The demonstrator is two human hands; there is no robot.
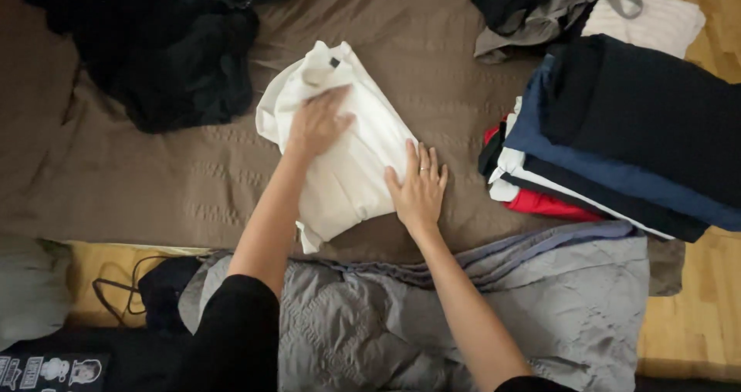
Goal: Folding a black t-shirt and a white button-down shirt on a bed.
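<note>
**Asker:** What lies closest to the viewer?

**Describer:** Grey quilted blanket (494, 315), rumpled along the near edge of a brown bedspread (432, 37). Two bare forearms reach over it toward a cream-white folded garment (347, 168), which sits near the middle of the bedspread.

**Asker:** Where is that garment relative to the fingers?

**Describer:** It lies under and between the two hands. The left hand (316, 122) rests flat on the garment's upper half, fingers spread and pointing away from the viewer, toward the collar end. Cloth shows on every side of that hand. The right hand (419, 191) lies palm down at the garment's right edge, fingers (423, 164) splayed. Its thumb side touches the cloth, while the rest presses the bedspread just beside it. A ring shows on one finger.

**Asker:** Is either hand gripping anything?

**Describer:** No. Both are open and flat, pressing rather than clasping.

**Asker:** What else surrounds the garment?

**Describer:** To its right, well apart, a stack of folded clothes (617, 137) in dark blue, black, white and red. Beyond that stack, a looser heap with grey and ribbed cream pieces (656, 21). To the garment's upper left, a pile of black clothing (170, 60). To its lower left, near the blanket, a yellow cushion (100, 272) with a dark cord lying across it.
</note>
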